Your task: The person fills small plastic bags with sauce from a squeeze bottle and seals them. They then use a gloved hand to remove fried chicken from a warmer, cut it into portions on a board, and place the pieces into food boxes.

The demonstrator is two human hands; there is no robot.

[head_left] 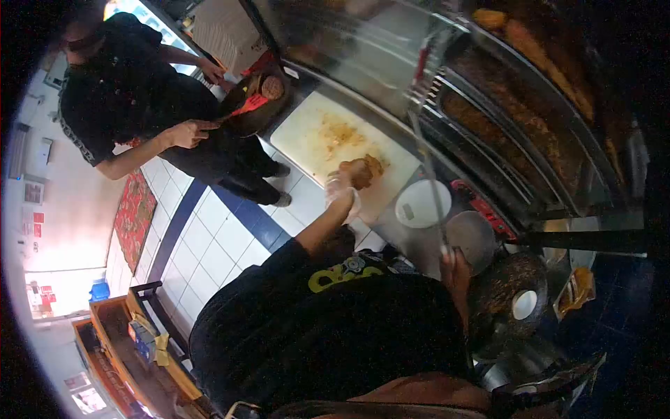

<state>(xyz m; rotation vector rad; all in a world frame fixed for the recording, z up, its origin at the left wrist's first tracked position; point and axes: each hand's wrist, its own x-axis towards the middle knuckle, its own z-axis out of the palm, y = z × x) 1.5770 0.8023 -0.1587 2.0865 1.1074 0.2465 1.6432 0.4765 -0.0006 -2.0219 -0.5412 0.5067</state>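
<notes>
Food was on the left side of me: my left hand [340, 197], in a thin pale glove, was closed on the near side of the browned lumpy piece of fried food [364, 171], which sat at the near edge of the white rectangular cutting board [307, 126] with orange grease smears. The piece lay straight ahead of this hand and touched it; it was a round lump, so I could not give it a long axis. My right hand [453, 264] was well apart from the left one, nearer to my body, and was clamped around the end of the long thin metal tool [427, 174]. The tool's long axis ran away from me and passed just beside the piece; what kind of tool it was, I could not tell. Between my hands stood the round white lid [417, 204] and the round grey metal pan [474, 237], which looked bare inside. Right of my right hand was the dark round bowl [499, 293], crusted with brown crumbs, with the small white cup [524, 304] inside. Behind it, the metal display racks [516, 119] held rows of fried brown pieces. Beyond the board, another person's hand [190, 133] pointed at the dark round tray [244, 112] with the brown bun [272, 87] on it.
</notes>
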